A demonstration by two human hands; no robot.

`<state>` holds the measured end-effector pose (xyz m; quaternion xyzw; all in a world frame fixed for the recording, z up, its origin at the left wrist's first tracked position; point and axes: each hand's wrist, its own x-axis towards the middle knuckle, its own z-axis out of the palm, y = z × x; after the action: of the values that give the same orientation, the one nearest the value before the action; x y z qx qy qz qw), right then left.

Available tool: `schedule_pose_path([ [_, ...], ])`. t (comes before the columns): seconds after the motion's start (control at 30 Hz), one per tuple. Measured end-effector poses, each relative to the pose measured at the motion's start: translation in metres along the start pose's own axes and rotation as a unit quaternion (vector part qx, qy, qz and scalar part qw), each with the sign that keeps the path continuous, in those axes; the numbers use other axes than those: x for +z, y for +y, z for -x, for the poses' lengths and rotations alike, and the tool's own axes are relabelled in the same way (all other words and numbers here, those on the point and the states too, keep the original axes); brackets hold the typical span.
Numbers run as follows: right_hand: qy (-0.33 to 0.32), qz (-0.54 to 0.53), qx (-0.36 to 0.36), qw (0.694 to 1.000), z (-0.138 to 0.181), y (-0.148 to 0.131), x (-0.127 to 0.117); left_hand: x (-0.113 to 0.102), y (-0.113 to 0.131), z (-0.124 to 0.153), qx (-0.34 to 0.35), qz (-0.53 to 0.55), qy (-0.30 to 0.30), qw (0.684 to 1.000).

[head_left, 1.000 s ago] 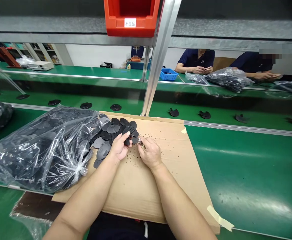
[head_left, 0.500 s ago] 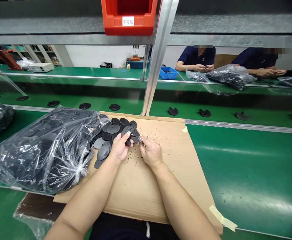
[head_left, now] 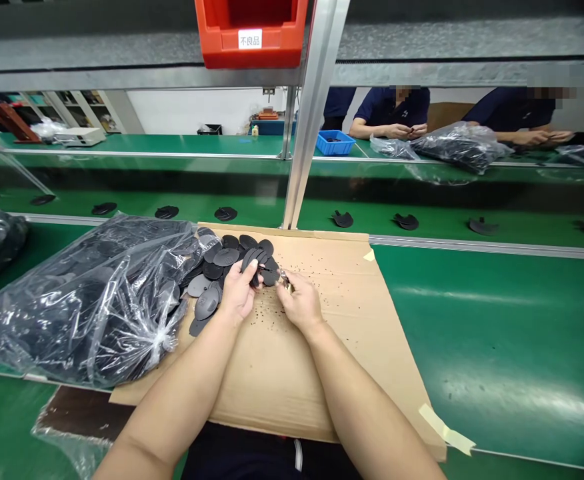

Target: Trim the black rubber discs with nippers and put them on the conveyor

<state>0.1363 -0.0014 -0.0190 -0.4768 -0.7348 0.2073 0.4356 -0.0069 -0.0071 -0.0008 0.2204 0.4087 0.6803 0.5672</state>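
Note:
My left hand (head_left: 239,291) is closed on several black plastic discs (head_left: 253,259), held upright in a small stack. To its right, my right hand (head_left: 299,300) is closed round small metal nippers (head_left: 285,279), largely covered by the fingers. The nippers' tip points at the stack, with a narrow gap between them. Behind and left of my left hand lies a pile of loose black discs (head_left: 207,303) on a cardboard sheet (head_left: 267,373). Tiny black bits are scattered on the cardboard around both hands.
A clear plastic bag of black discs (head_left: 77,300) lies at left. Black parts (head_left: 226,213) sit spaced along the green surface behind a metal rail. An upright post (head_left: 312,113) and red bin (head_left: 252,53) stand ahead. Co-workers (head_left: 395,117) sit across, near a blue basket (head_left: 335,144).
My right hand has drawn the nippers slightly back from the discs; their tip was at the stack before. My left hand keeps hold of the discs. The view has shifted a little.

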Motion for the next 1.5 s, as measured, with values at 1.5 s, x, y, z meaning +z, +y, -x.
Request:
schedule_pose_path([
  [1.5, -0.202, 0.189, -0.065, 0.959, 0.004, -0.016, -0.007, -0.012, 0.005, -0.006, -0.164, -0.011, -0.089, 0.982],
])
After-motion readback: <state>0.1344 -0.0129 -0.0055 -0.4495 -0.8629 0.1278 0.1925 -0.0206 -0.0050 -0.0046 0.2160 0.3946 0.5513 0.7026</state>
